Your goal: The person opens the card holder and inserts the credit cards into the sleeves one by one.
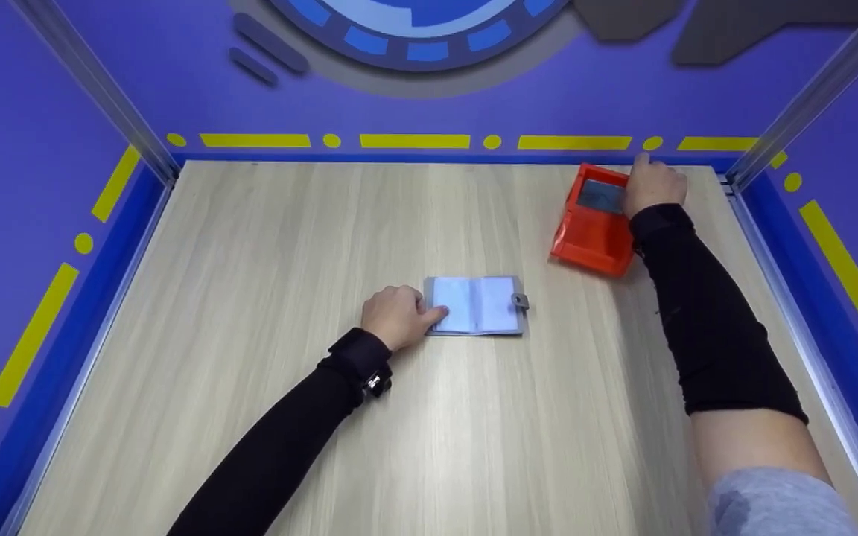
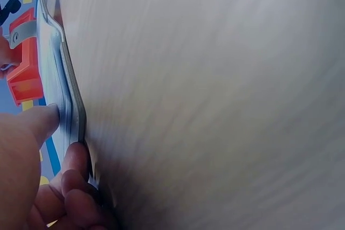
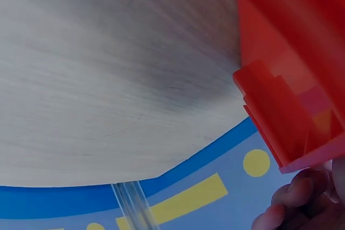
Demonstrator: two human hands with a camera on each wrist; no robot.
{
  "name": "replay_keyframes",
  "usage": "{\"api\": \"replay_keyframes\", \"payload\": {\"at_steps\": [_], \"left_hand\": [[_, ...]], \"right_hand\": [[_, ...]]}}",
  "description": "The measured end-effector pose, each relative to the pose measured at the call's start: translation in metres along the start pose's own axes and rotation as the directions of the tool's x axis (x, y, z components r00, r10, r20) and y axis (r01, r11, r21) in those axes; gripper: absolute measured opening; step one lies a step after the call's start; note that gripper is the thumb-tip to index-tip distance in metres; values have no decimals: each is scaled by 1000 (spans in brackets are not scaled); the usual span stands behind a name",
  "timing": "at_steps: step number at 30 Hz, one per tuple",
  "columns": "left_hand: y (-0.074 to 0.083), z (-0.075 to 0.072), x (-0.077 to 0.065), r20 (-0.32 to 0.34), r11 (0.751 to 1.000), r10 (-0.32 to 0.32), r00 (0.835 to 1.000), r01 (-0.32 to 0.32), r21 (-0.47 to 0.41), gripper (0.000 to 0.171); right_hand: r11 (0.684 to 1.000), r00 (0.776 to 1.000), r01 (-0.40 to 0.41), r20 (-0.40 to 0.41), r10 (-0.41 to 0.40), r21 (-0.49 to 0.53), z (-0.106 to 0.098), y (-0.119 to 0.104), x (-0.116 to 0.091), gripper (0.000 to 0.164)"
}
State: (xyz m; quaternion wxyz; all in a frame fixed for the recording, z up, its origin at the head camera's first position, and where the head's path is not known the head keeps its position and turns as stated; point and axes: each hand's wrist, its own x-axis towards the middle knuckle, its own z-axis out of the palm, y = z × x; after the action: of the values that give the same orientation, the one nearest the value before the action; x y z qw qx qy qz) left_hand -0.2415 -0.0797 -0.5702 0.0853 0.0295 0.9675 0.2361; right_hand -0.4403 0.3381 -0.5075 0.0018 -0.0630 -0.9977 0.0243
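A small grey card holder (image 1: 496, 307) lies spread open on the table, showing pale plastic sleeves and a snap tab on its right side. My left hand (image 1: 398, 316) pinches its left edge; in the left wrist view the thumb (image 2: 46, 119) presses on the sleeves and the curled fingers sit under the cover. Further back and to the right is a red plastic bin (image 1: 594, 234) with a dark grey flat piece (image 1: 601, 196) inside. My right hand (image 1: 655, 186) grips the bin's far right end, its fingers (image 3: 296, 192) curled by the rim; the hand's contact is partly hidden.
The pale wooden table (image 1: 265, 246) is enclosed by blue-purple walls (image 1: 429, 112) with yellow markings. Metal posts (image 1: 101, 74) stand at the back corners. The bin is near the table's back right, close to the rear wall.
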Motion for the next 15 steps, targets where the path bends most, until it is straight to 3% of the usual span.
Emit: {"api": "replay_keyframes", "payload": {"at_steps": [6, 15], "left_hand": [[-1, -1, 2, -16, 1000, 13, 1000, -13, 0, 60], [-3, 4, 0, -18, 999, 22, 1000, -23, -24, 59]], "right_hand": [[999, 998, 39, -58, -39, 4, -7, 2, -2, 42], [991, 990, 133, -37, -133, 19, -16, 11, -5, 24]]}}
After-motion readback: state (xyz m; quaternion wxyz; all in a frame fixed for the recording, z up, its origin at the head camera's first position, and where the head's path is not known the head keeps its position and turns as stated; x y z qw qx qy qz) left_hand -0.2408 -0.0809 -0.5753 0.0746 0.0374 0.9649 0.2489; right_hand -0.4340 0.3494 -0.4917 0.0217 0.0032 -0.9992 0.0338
